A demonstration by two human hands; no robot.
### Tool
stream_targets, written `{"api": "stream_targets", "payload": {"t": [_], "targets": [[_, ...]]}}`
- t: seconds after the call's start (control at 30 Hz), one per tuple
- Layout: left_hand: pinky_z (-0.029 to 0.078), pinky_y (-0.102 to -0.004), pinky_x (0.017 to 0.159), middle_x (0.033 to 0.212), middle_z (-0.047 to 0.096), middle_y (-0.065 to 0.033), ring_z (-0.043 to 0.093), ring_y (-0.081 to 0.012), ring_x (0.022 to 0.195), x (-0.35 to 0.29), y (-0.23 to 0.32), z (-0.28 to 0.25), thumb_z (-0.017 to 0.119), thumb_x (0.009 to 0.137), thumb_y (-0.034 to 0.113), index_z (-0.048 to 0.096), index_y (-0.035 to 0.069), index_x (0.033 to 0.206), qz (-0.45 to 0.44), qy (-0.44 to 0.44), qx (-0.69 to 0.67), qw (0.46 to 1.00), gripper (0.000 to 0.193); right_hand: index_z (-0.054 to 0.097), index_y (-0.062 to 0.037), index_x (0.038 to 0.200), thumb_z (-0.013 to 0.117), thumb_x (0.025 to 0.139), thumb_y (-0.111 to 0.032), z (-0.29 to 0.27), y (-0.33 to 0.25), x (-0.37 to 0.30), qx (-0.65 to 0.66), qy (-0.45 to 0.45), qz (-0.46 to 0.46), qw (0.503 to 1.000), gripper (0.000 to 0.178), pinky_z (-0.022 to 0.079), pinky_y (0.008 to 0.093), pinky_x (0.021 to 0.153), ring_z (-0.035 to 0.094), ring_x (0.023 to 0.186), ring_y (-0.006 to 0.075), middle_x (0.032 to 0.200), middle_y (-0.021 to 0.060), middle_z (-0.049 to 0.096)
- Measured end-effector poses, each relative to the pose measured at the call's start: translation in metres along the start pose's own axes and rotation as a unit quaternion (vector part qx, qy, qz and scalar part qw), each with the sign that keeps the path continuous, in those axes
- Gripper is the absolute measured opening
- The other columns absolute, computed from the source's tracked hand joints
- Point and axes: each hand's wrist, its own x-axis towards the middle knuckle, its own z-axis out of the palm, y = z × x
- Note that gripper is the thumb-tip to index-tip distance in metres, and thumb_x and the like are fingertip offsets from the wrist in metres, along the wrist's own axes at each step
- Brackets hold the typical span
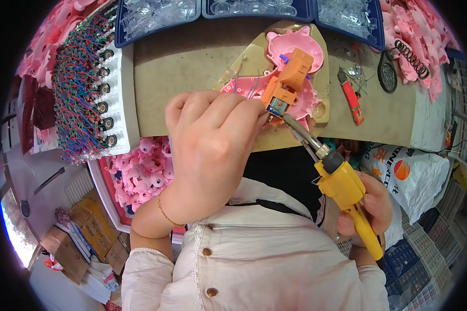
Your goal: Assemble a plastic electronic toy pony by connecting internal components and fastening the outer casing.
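Note:
My right hand (371, 205) grips a yellow soldering iron (343, 184) whose metal tip meets an orange plastic housing (296, 70) near its small metal-and-blue part (277, 105). My left hand (213, 135) is closed at the near left edge of that housing, fingers pinched together. What lies between those fingertips is hidden by the hand. Under the housing sit pink plastic toy shell halves (303, 44), resting in a tan moulded holder (320, 85). Thin wires (246, 85) stick up from the shell beside my left fingers.
Blue bins (202, 10) of clear plastic parts line the far edge. Bundled wires with small round speakers (106, 106) lie on the left. A red cutter (353, 101), a black oval piece (387, 71) and a dark coil (411, 59) lie right. Pink parts (145, 171) fill a box below.

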Motion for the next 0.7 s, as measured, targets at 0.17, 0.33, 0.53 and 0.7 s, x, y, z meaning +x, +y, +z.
{"api": "stream_targets", "payload": {"t": [0.17, 0.33, 0.53, 0.7], "targets": [[0.036, -0.0355, 0.078, 0.076, 0.058, 0.0023, 0.056, -0.0182, 0.079, 0.0, 0.0, 0.0, 0.071, 0.068, 0.012, 0.063, 0.014, 0.082, -0.001, 0.003, 0.003, 1.0, 0.016, 0.046, -0.0072, 0.116, 0.078, 0.074, -0.015, -0.001, -0.003, 0.003, 0.01, -0.028, 0.024, 0.999, 0.053, 0.053, 0.0334, 0.061, 0.067, 0.078, 0.0337, 0.109, 0.0344, 0.057], [0.036, -0.0354, 0.078, 0.076, 0.058, 0.0024, 0.056, -0.0178, 0.079, 0.0, 0.001, 0.0, 0.071, 0.068, 0.013, 0.062, 0.014, 0.082, 0.002, 0.0, 0.007, 1.0, 0.016, 0.049, -0.0081, 0.109, 0.078, 0.073, -0.012, 0.0, -0.005, 0.003, -0.002, -0.027, 0.039, 0.999, 0.047, 0.052, 0.0337, 0.06, 0.066, 0.076, 0.0326, 0.108, 0.0311, 0.059], [0.037, -0.0358, 0.079, 0.075, 0.057, 0.002, 0.055, -0.0179, 0.08, 0.001, 0.001, -0.003, 0.068, 0.07, 0.014, 0.061, 0.013, 0.082, 0.001, -0.012, 0.018, 1.0, 0.014, 0.051, -0.0078, 0.109, 0.079, 0.069, -0.01, -0.014, -0.015, 0.012, 0.052, -0.174, 0.211, 0.96, 0.049, 0.052, 0.0344, 0.059, 0.066, 0.074, 0.0324, 0.107, 0.0271, 0.06], [0.038, -0.0359, 0.079, 0.076, 0.056, 0.0016, 0.055, -0.018, 0.08, 0.003, 0.0, -0.003, 0.064, 0.069, 0.013, 0.061, 0.012, 0.083, 0.028, -0.015, 0.035, 0.999, 0.014, 0.049, -0.0097, 0.112, 0.081, 0.069, -0.014, -0.004, -0.01, 0.011, -0.064, -0.065, -0.003, 0.996, 0.054, 0.053, 0.0349, 0.058, 0.066, 0.076, 0.0325, 0.105, 0.0255, 0.061]]}}
